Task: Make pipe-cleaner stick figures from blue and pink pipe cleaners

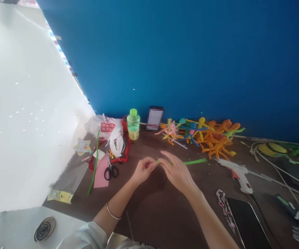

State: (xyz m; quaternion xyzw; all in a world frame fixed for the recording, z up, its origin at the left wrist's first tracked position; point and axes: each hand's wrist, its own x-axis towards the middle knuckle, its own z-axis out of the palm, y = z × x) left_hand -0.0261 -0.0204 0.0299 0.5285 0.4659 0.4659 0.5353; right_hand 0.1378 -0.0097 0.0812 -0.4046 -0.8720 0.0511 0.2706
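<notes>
Your left hand is closed, its fingers curled in a pinch on a green pipe cleaner. Your right hand arches over the same stem with its fingers loosely extended, meeting the left hand; from the head camera, it cannot be told whether this hand grips the stem or only touches it. The pipe cleaner runs between your hands, held above the dark brown tabletop, and its free end points right toward a white hot glue gun. As far as this view shows, plenty of the making is done: a heap of twisted pipe-cleaner figures in orange, yellow, pink and blue lies against the blue wall. The stem in your hands shows no figure shape yet, and a second long green pipe cleaner lies off to the left, beside a sheet of pink paper and black-handled scissors. Farther back stand a crumpled plastic bag and a bottle with a green cap, and a blurred phone leans near the wall. A thin bracelet circles your left wrist, and a dark smartphone lies near your right forearm, just beside a beaded strap.
</notes>
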